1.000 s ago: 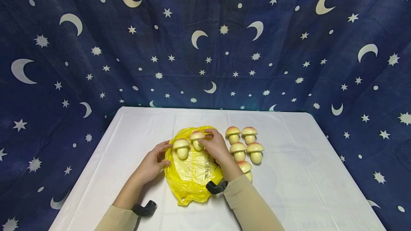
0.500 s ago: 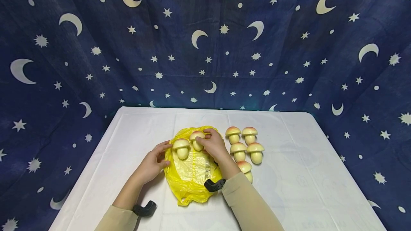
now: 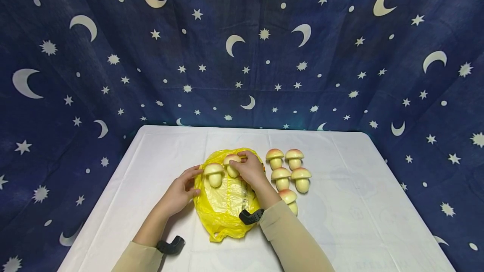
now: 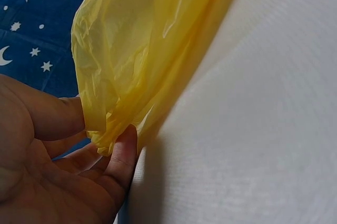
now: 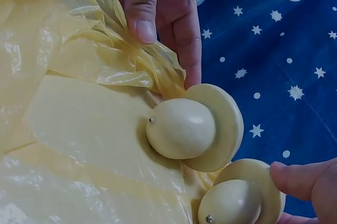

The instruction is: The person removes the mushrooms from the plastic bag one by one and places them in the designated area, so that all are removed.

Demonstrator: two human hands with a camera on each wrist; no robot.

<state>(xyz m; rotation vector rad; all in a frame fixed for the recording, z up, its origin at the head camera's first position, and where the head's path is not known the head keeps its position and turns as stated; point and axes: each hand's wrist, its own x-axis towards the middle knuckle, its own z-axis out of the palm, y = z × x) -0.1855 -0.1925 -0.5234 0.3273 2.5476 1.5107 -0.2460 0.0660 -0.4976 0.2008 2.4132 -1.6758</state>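
Observation:
A yellow plastic bag (image 3: 223, 209) lies crumpled on the table, with two model mushrooms on its upper part. At its left edge my left hand (image 3: 179, 194) holds the thin plastic between thumb and fingers; the left wrist view shows the gathered film (image 4: 121, 103) in that grip. One mushroom (image 3: 214, 175), cream with a domed cap, is beside the left fingertips. My right hand (image 3: 252, 171) grips the other mushroom (image 3: 232, 165) by its cap. In the right wrist view the right thumb (image 5: 297, 179) is on that cap, while the fingers below are mostly out of sight.
Right of the bag, several more mushrooms (image 3: 281, 177) lie in rows on the white-covered table (image 3: 351, 205); the nearest one (image 3: 289, 198) is partly behind the right forearm. A dark blue curtain (image 3: 211, 24) with moons and stars hangs behind. Each wrist carries a black bracket (image 3: 171, 245).
My right hand and forearm have shifted slightly left, its grip staying at the mushroom's cap. My left hand, the bag and the other mushrooms look the same.

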